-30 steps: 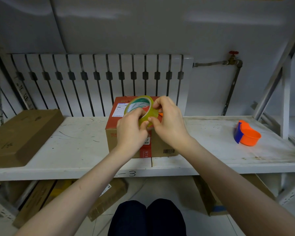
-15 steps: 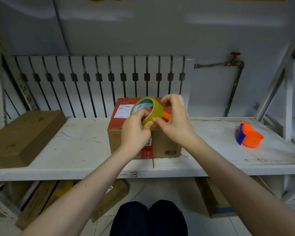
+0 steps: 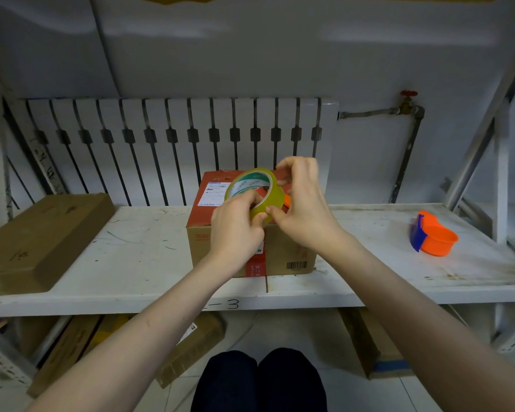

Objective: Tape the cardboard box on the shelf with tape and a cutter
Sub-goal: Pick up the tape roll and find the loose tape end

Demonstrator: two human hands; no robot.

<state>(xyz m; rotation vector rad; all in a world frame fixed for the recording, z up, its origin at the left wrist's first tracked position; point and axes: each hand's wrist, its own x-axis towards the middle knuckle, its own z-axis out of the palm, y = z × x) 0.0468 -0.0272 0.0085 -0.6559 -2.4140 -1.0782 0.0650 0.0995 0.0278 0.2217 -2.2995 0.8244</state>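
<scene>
White shelving fills the view, with a radiator (image 3: pixel 173 144) against the wall at 12 o'clock and the shelf (image 3: pixel 131 263) running across the middle. On it, dead centre, stands the box (image 3: pixel 280 251), red on top and brown on its near face, square to the viewer with its long axis running 9 to 3 o'clock. A flat carton (image 3: pixel 39 236) lies at 9 o'clock, and the orange cutter (image 3: pixel 433 234) sits well apart at 3 o'clock, untouched.

Both hands are raised together just above the box. The left hand (image 3: pixel 235 230) clamps the tape (image 3: pixel 254 194) by its lower rim, thumb and fingers pinching it from the 7 o'clock side. The right hand (image 3: pixel 304 209) closes on the roll's right edge, thumb on the outer band at 5 o'clock and fingertips curled over the top at 1 o'clock. The roll stands on edge, its open core facing the viewer and tipped slightly toward 10 o'clock.

The step in hand looks like finding and lifting the tape's free end; no loose strip can be seen yet. Next, a nail would need to catch that end, peel it out, and lay it along the box's top seam, whose line is hidden behind the hands. The cutter then has to be fetched from 3 o'clock.
</scene>
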